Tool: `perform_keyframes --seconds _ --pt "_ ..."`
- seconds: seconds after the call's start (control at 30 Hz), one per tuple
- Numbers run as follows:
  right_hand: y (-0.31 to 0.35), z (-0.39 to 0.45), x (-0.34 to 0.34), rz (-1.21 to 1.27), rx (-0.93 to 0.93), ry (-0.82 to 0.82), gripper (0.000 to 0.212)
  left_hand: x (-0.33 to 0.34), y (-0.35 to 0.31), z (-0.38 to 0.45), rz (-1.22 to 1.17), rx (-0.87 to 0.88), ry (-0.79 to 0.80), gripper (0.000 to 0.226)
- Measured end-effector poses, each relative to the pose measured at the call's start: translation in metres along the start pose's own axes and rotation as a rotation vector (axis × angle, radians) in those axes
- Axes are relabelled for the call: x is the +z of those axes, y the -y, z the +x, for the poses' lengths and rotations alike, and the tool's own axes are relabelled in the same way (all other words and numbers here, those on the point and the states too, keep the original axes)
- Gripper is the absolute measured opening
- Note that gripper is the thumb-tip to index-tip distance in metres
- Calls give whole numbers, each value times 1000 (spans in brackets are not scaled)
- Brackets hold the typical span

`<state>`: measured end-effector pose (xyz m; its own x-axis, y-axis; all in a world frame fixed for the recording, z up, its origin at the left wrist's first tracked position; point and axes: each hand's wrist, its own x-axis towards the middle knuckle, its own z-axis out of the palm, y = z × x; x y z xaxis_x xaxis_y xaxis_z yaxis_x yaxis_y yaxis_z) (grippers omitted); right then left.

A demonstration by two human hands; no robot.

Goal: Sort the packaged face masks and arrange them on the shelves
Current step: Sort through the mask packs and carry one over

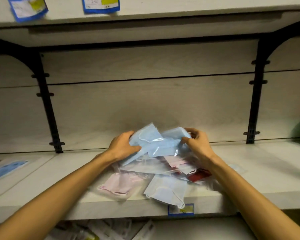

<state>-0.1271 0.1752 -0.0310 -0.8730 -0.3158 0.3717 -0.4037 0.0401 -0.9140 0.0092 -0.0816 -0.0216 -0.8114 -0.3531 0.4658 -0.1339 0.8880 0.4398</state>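
Now sorting step: left hand [124,147] and right hand [198,144] both grip blue masks [156,142], lifted over mixed pile [145,181] on shelf [249,170]. Next: likely put blues aside together.

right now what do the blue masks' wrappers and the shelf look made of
Wrappers: thin clear plastic film, going by the glossy glints and creases where the left hand and right hand grip them. Shelf: probably laminate board with a pale, matte wood-grain print; real wood can't be ruled out.
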Motion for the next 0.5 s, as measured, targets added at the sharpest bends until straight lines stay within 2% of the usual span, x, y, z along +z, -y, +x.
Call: perform_keyframes --seconds 0.2,0.3,0.4,0.5 --pt "15 -10 -11 186 65 -95 28 -22 -9 -2 -331 -208 -104 17" --pt "22 -14 -7 343 158 -168 31 -32 -7 -10 -586 -294 -134 14" --pt "26 -28 5 450 202 -164 21 -50 4 -27 -779 -384 -122 24" --pt "41 -48 25 668 292 -84 31 -74 22 -50 -902 -377 -135 39"
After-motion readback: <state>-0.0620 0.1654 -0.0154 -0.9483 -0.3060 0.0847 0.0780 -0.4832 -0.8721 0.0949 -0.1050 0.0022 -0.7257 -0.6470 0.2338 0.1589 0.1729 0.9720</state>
